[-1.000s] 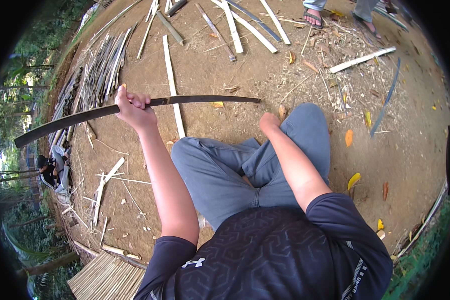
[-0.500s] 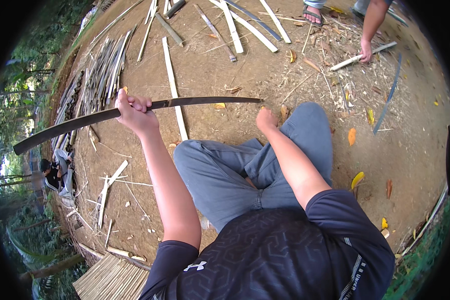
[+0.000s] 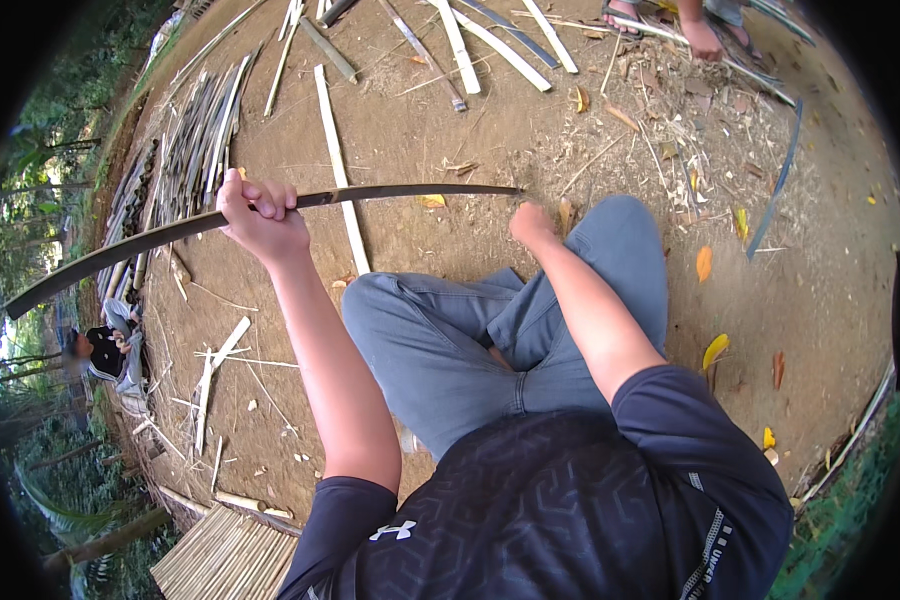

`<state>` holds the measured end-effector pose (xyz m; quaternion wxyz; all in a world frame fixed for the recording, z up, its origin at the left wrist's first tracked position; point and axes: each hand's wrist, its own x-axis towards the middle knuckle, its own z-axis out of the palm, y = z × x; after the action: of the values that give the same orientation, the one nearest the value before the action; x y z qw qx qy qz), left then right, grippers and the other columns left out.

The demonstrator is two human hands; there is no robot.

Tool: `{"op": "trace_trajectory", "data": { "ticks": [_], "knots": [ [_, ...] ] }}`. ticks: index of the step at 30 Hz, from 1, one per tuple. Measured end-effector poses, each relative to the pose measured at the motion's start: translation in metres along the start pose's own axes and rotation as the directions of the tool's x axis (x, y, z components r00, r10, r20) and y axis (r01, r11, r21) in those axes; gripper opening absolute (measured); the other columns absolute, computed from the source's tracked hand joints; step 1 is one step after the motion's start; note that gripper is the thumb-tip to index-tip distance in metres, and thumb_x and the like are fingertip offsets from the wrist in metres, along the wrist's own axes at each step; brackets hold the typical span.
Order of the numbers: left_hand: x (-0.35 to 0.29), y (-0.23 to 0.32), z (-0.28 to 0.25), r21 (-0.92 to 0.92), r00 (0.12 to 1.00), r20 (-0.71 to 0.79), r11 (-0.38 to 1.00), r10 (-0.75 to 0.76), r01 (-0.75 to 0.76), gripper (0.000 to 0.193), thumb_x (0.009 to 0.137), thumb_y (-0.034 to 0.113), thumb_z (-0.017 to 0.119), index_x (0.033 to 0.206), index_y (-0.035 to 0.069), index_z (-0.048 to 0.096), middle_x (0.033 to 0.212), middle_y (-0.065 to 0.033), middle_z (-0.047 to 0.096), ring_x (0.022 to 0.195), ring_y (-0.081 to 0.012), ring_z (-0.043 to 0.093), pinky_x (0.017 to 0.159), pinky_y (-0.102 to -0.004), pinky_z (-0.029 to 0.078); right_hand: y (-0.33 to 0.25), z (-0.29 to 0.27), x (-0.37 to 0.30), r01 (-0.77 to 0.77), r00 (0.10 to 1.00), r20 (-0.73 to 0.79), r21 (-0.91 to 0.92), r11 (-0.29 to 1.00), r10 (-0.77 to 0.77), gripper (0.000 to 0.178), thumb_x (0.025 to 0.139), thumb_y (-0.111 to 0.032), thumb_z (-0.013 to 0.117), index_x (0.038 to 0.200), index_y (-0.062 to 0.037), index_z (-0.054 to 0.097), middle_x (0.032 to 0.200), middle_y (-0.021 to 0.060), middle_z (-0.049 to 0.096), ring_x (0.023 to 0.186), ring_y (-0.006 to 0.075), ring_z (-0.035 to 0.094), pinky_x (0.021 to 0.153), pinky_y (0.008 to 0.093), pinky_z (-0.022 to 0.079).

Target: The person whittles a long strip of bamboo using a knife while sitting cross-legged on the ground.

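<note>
With the left hand [image 3: 260,215] closed around the long dark strip [image 3: 390,192], keep it level while the right hand [image 3: 532,222], seemingly fisted and empty, steadies its tip.

Long dark curved bamboo strip [image 3: 390,193], held roughly level above ground.

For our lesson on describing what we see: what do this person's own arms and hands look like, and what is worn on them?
Both forearms are bare. The left hand and right hand wear no gloves. Short dark navy sleeves with a faint geometric pattern end above the elbows. No watch or rings show.
</note>
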<state>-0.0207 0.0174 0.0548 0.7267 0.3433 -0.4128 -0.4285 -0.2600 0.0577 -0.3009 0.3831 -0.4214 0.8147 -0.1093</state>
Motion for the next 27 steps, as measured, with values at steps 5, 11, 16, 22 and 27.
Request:
{"op": "trace_trajectory", "data": {
  "ticks": [5, 11, 16, 22, 27],
  "knots": [
    [0.001, -0.001, -0.008, 0.011, 0.997, 0.076, 1.0, 0.008, -0.009, 0.034, 0.092, 0.024, 0.051, 0.062, 0.014, 0.04, 0.046, 0.0035, 0.029, 0.041, -0.0082, 0.026, 0.043, -0.0259, 0.026, -0.001, -0.001, 0.017, 0.015, 1.0, 0.022, 0.051, 0.999, -0.016, 0.03, 0.083, -0.014, 0.053, 0.101, 0.0026, 0.069, 0.113, 0.0265, 0.064, 0.109, 0.0395, 0.062, 0.092, 0.0459, 0.05],
    [0.007, -0.004, -0.015, -0.002, 0.998, 0.057, 1.0, -0.007, 0.007, 0.034, 0.093, 0.024, 0.05, 0.061, 0.015, 0.041, 0.045, 0.004, 0.03, 0.04, -0.0076, 0.026, 0.042, -0.0255, 0.027, -0.011, -0.009, 0.007, -0.048, 0.996, 0.077, -0.018, 0.999, 0.049, 0.031, 0.089, -0.014, 0.052, 0.113, 0.0007, 0.066, 0.124, 0.0218, 0.061, 0.115, 0.0348, 0.06, 0.094, 0.0446, 0.051],
    [0.006, -0.001, -0.022, -0.019, 0.997, 0.08, 1.0, 0.006, -0.005, 0.034, 0.092, 0.022, 0.052, 0.061, 0.013, 0.042, 0.045, 0.0042, 0.031, 0.036, -0.0074, 0.028, 0.039, -0.0248, 0.026, -0.018, -0.005, -0.005, -0.015, 0.997, 0.075, -0.093, 0.996, 0.022, 0.03, 0.091, -0.013, 0.051, 0.113, 0.0, 0.066, 0.123, 0.0217, 0.061, 0.115, 0.0347, 0.06, 0.091, 0.0448, 0.052],
    [0.013, -0.008, -0.018, -0.034, 0.995, 0.096, 0.999, 0.008, -0.005, 0.034, 0.091, 0.023, 0.051, 0.06, 0.013, 0.041, 0.045, 0.0042, 0.031, 0.037, -0.0068, 0.027, 0.039, -0.0251, 0.027, -0.017, -0.01, 0.012, -0.07, 0.998, 0.005, -0.045, 0.997, 0.07, 0.03, 0.089, -0.01, 0.049, 0.11, 0.0015, 0.066, 0.12, 0.0218, 0.063, 0.113, 0.0353, 0.061, 0.093, 0.0437, 0.051],
    [0.011, -0.001, -0.023, -0.003, 0.996, 0.085, 1.0, -0.008, 0.008, 0.035, 0.092, 0.021, 0.048, 0.058, 0.015, 0.039, 0.045, 0.0041, 0.03, 0.039, -0.0075, 0.024, 0.04, -0.0252, 0.024, -0.028, -0.008, -0.011, -0.04, 0.999, -0.021, -0.129, 0.991, 0.037, 0.032, 0.094, -0.012, 0.047, 0.119, 0.0035, 0.058, 0.123, 0.0189, 0.062, 0.113, 0.0328, 0.062, 0.089, 0.0429, 0.054]
  ]
}}
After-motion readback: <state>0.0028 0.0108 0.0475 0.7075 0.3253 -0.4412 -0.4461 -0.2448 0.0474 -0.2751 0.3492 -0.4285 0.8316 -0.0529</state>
